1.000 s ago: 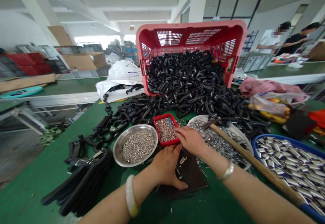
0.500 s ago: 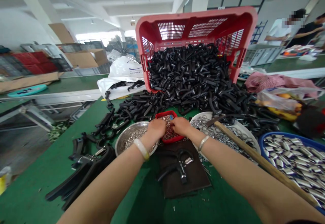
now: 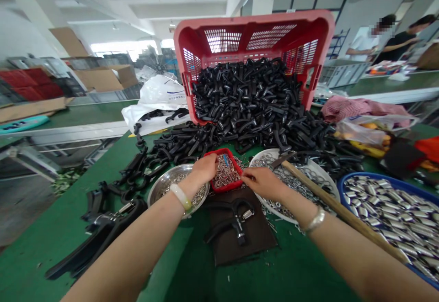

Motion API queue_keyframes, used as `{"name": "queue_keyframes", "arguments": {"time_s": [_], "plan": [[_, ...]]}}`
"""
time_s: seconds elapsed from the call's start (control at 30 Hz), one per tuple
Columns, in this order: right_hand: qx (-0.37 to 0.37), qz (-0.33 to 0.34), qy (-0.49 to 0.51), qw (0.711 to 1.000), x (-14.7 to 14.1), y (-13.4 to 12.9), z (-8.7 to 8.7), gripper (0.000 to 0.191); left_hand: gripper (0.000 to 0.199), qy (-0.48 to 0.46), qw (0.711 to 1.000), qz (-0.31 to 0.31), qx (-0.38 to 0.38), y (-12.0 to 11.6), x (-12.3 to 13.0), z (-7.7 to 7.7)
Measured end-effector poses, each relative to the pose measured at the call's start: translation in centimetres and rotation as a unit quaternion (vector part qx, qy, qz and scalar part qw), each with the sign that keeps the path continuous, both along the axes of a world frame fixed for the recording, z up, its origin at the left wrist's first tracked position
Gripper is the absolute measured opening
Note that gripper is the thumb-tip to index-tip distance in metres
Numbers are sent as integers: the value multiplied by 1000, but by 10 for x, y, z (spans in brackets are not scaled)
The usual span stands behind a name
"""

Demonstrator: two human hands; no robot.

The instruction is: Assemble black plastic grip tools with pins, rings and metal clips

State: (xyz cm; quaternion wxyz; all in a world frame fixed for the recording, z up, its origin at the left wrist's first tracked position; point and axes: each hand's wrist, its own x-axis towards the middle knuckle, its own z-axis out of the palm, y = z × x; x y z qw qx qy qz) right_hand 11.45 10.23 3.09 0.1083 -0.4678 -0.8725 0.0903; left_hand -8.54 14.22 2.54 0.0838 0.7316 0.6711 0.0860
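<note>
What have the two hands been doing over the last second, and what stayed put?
The left hand came up from the dark mat to the left edge of the red tray of metal pins. The right hand went over the tray, then moved back right toward the white plate. Whether either holds anything is unclear. The red crate and steel bowl stayed put.

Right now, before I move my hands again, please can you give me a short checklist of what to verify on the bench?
1. Spring hand grip lies flat on the dark mat: ok.
2. Red tray holds its metal pins inside: ok.
3. Left hand has a pin: cannot tell, fingers hide it.
4. Right hand is apart from the wooden stick: ok.
5. No loose metal bits lie on the green bench: not ok.
</note>
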Motion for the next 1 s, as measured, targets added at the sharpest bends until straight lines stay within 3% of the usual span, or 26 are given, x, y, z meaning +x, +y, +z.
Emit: {"name": "queue_keyframes", "arguments": {"time_s": [0.07,0.17,0.27,0.43,0.53,0.73,1.0], "plan": [[-38,30,-16,999,15,-21,0,23,22,-33,999,-13,5,-12,0,0],[-85,23,-57,995,27,-41,-4,21,26,-116,992,-40,13,-37,5,-2],[-107,14,-73,991,28,-43,-7,23,25,-245,968,-61,-1,-67,12,-6],[-139,50,-124,981,23,-35,1,26,20,-374,920,-18,-118,-106,17,-14],[-139,51,-175,973,16,-34,10,27,16,-352,929,-26,-113,-115,17,-17],[-122,24,-267,956,-15,-40,29,28,11,-207,977,-49,-9,-117,22,-19],[-86,17,-313,946,-27,-54,27,26,14,-215,976,16,-20,-117,30,-24]]}}
